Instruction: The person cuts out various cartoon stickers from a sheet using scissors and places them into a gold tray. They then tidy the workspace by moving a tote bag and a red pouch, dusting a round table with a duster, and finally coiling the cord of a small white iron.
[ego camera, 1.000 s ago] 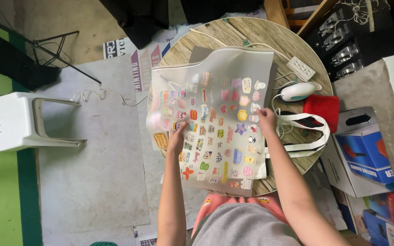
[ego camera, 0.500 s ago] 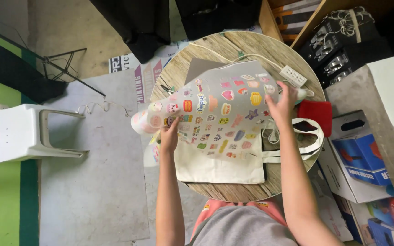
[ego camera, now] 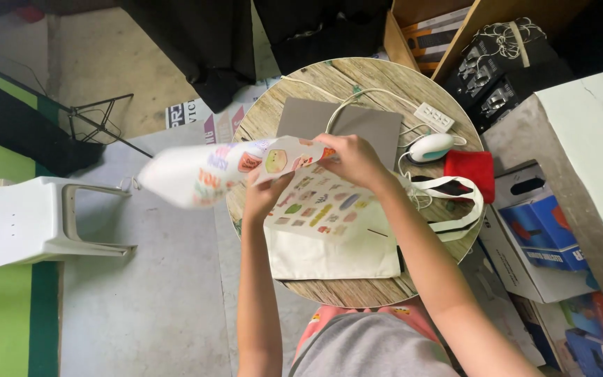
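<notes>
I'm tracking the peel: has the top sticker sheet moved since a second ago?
Yes. The sticker sheet, then flat over the tote bag, is now swung leftward past the round table edge, held by both hands.

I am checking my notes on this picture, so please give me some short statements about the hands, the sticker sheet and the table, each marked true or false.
1. Both hands hold a sticker sheet. True: the left hand and the right hand grip it.
2. The sticker sheet lies flat on the table. False: it is lifted and swung toward the left.
3. A cream tote bag lies on the round wooden table. True.
4. The red cloth lies on the white chair. False: it is on the table's right edge; the white chair stands on the floor to the left.
</notes>
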